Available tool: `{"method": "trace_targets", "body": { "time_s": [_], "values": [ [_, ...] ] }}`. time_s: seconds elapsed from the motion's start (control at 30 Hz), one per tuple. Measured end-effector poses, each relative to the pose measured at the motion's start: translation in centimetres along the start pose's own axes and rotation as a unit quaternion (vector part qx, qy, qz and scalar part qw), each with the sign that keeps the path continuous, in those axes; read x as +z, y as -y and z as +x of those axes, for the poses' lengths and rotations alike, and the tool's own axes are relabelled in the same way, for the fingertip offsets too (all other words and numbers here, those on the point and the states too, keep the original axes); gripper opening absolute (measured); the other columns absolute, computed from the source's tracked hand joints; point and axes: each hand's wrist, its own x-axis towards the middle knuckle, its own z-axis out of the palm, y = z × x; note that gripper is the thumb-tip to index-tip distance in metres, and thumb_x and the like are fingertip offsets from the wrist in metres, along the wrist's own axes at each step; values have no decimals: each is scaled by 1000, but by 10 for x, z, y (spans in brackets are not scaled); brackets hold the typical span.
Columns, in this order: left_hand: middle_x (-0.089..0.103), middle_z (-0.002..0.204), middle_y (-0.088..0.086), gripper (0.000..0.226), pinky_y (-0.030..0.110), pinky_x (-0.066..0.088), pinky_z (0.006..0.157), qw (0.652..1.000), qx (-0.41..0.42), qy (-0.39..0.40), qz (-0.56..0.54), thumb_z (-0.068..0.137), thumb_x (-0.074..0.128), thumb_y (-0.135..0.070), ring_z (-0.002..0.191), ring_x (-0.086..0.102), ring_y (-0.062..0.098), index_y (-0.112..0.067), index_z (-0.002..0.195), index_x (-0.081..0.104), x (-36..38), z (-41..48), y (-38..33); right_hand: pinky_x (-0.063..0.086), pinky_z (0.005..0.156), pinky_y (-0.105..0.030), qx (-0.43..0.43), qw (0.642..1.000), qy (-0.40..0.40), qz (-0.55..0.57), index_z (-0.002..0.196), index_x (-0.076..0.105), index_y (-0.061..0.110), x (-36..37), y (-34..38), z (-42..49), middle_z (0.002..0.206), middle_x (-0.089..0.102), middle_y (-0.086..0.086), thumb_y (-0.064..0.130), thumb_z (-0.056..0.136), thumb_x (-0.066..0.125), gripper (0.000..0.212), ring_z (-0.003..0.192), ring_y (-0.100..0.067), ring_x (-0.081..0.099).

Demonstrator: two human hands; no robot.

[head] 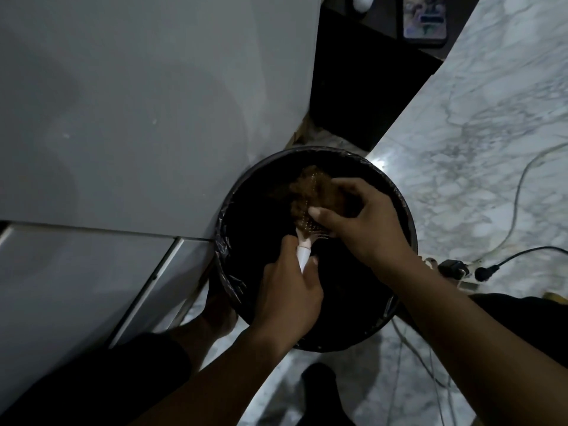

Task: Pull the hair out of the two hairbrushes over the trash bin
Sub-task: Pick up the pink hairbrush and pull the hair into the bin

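A round black trash bin (402, 210) lined with a black bag stands on the floor below me. Over its opening my left hand (289, 290) grips the white handle of a hairbrush (303, 256), bristles facing up. A wad of brown hair (310, 187) covers the brush head. My right hand (362, 222) lies on that head, thumb and fingers pinched into the hair. Only one hairbrush is in view.
A grey cabinet (138, 118) stands left of the bin, touching its rim. White marble floor (479, 133) spreads to the right, crossed by cables and a power strip (455, 270). A phone (425, 16) lies on a dark surface at the top. My foot (319, 379) is below the bin.
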Motion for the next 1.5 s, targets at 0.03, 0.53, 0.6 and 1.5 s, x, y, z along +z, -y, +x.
{"method": "trace_targets", "body": {
  "time_s": [0.03,0.53,0.6,1.5],
  "values": [
    [64,84,2,10,27,50,52,1000,3,-1,1,100,53,-33,67,66,14,-32,106,45,1,-1,-1,61,84,-33,-11,999,-22,-39,115,72,23,-1,-3,2,110,74,4,35,79,85,41,99,-10,72],
    [62,81,1,10,38,53,59,997,26,-10,70,101,49,-34,69,65,19,-33,107,40,0,1,1,48,89,-15,22,998,35,50,144,44,30,0,1,2,126,59,15,41,83,79,71,113,2,59],
    [62,81,2,12,38,51,59,996,35,-6,86,101,49,-35,69,64,21,-32,107,39,1,-2,0,50,93,-16,-20,999,22,-17,140,55,28,2,-4,3,128,64,10,39,79,84,69,113,-2,63],
    [59,84,1,15,36,45,61,989,-7,-21,144,101,48,-38,71,60,25,-28,106,38,-4,9,4,52,73,-16,-3,995,-51,-80,88,76,28,-1,-4,13,88,75,7,23,86,80,6,81,-2,68]
  ]
}}
